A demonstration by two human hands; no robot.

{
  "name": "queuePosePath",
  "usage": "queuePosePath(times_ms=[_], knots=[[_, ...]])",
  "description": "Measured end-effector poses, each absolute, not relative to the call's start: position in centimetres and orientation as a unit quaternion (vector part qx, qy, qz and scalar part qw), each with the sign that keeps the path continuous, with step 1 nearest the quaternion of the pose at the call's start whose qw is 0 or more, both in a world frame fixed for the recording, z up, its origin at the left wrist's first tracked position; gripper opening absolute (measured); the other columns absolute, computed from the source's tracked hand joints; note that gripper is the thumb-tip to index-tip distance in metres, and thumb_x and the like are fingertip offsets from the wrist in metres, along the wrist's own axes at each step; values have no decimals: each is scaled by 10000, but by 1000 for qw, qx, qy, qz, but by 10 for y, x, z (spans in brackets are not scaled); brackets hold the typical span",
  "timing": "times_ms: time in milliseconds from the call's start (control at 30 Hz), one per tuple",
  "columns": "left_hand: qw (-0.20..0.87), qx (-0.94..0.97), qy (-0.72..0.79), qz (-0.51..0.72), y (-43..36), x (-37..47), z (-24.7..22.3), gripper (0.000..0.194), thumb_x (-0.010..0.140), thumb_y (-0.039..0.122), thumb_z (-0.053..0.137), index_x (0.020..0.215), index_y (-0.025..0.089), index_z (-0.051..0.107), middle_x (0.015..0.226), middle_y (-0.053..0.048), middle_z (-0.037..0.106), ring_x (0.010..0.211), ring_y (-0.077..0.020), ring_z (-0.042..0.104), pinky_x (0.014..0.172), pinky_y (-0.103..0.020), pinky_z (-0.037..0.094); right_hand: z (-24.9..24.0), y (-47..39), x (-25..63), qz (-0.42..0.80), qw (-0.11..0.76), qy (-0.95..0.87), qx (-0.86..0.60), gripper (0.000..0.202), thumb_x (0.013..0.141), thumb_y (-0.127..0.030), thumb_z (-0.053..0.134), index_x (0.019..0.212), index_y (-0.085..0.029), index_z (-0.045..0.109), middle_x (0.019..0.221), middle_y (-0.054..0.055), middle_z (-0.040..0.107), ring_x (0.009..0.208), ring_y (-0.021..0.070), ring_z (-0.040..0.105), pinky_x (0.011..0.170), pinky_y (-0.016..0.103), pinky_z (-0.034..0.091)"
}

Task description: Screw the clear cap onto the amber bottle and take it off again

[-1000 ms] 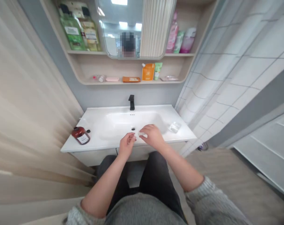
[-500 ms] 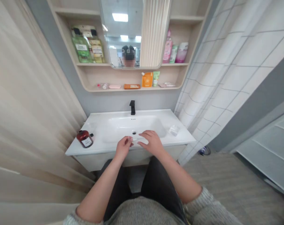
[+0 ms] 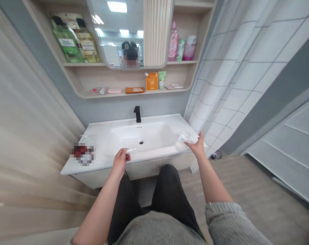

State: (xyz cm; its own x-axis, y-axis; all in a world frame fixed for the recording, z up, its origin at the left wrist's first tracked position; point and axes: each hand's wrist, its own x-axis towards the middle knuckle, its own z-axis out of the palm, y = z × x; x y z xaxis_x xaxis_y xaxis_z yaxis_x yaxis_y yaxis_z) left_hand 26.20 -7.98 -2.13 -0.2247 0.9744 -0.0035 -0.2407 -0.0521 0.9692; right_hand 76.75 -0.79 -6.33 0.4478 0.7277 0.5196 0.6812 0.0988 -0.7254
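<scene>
One worktop [image 3: 99,129] is framing one basin [image 3: 154,137]; near the front edge, the left hand [image 3: 120,160] is pinching one slim white item [image 3: 131,149]; the right hand [image 3: 198,148], grip released, is hovering beside one seemingly clear container [image 3: 184,136].

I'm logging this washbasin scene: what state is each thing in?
Left hand: closed on slim white item.
Slim white item: held, pointing right.
Right hand: open at clear container, touch unclear.
Clear container: on countertop, lid unclear.
Faucet: no water visible.
Orange pouch: upright.
Orange packet: lying flat.
Lower green tube: upright.
Pink bottle: upright.
</scene>
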Motion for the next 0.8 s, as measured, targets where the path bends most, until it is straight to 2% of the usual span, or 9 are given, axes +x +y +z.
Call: queuePosePath(times_ms=[67,133,300,367,467,600,800], knots=[[494,380,485,614,-78,261,-27,506,800,674,785,957,205,677,673,29,619,586,-134,567,577,-265,478,-65,-1,766,90,519,-510,-680,1481,507,-754,949,1688,-154,286,1606,277,481,1420,434,557,1173,609,503],[490,388,491,607,-75,258,-33,511,808,680,772,965,202,684,679,27,622,592,-134,571,589,-270,486,-63,3,762,138,509,-497,-690,1432,496,-723,965,1660,-177,332,1559,265,539,1391,436,596,1134,596,532],[447,423,528,585,-59,250,-39,517,814,704,730,944,205,693,693,18,636,605,-147,592,604,-283,502,-47,16,754,137,497,-507,-691,922,645,-618,948,1388,-210,582,1218,204,730,1109,389,725,940,520,574],[434,430,542,577,-50,248,-41,514,807,702,734,936,206,696,703,12,650,613,-151,603,612,-285,509,-43,22,754,129,485,-511,-698,743,680,-567,939,1263,-226,629,1062,145,751,964,344,733,875,490,568],[416,441,565,560,-39,247,-46,522,801,722,725,909,213,697,697,7,655,631,-165,619,637,-296,524,-41,28,754,124,455,-506,-722,602,662,-487,940,1129,-246,645,931,95,746,859,317,715,827,483,560],[403,444,576,556,-25,247,-50,566,747,769,751,863,218,690,758,1,665,723,-182,668,742,-322,566,-45,31,743,138,450,-530,-705,600,649,-480,928,1122,-249,641,922,65,754,842,283,715,823,461,578],[459,417,543,566,-5,243,-47,664,629,787,828,882,193,672,838,-11,665,781,-169,674,806,-336,586,-55,38,676,219,459,-595,-622,835,627,-578,958,1320,-244,632,996,28,773,803,227,717,805,404,615]])
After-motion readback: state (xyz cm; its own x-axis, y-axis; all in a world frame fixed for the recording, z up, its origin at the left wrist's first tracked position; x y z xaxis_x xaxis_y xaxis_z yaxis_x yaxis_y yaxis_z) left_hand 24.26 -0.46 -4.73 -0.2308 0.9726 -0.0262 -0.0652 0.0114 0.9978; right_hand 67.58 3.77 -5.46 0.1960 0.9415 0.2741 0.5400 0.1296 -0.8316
